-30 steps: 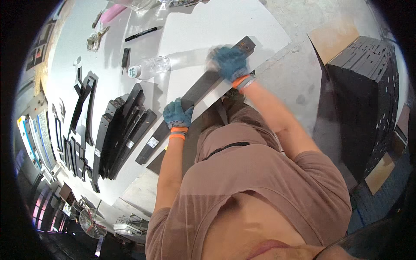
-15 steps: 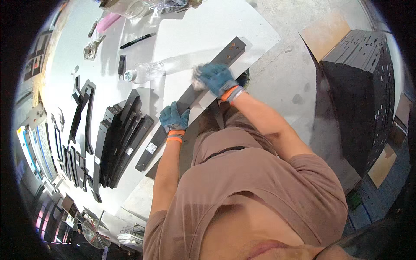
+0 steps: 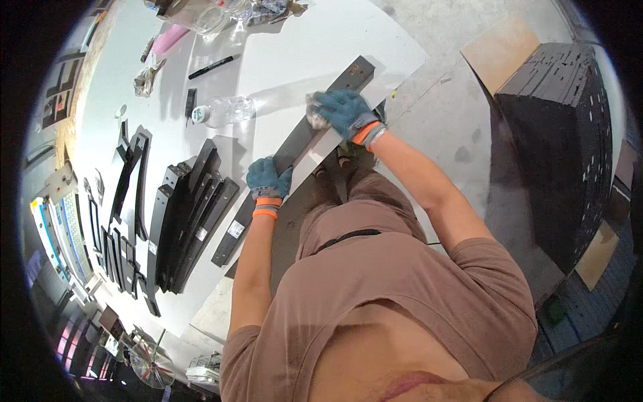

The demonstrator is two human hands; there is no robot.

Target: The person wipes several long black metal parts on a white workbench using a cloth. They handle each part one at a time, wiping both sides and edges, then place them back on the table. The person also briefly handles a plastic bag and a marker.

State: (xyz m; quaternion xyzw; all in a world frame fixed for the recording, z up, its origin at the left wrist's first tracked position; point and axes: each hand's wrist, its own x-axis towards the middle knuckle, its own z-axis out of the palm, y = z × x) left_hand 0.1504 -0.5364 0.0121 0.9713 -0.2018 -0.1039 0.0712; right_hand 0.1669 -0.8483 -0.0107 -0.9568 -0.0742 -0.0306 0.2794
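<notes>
1. Bar (image 3: 298,142): lies diagonally on the white surface (image 3: 288,57), along the edge nearest the body. The upper-right end shows round holes; the lower-left part carries a white label (image 3: 235,229).
2. Left hand (image 3: 268,178): I have it over the lower half of the bar, in a blue glove with an orange cuff. Its fingers are curled around the bar, grasping it.
3. Right hand (image 3: 346,114): I have it, gloved alike, over the upper half of the bar, short of the holed end. Its fingers are closed on a pale wad (image 3: 315,112) set against the bar; the wad is partly hidden.
4. Pile (image 3: 165,228): dark bars lie close together to the left of the left hand, apart from the held bar.
5. Bottle (image 3: 231,111): clear, beyond the bar, its cap toward the left. A black pen (image 3: 210,67) lies farther out.
6. Stack (image 3: 546,157): dark panels stand right of the surface, beside a tan board (image 3: 501,55).
</notes>
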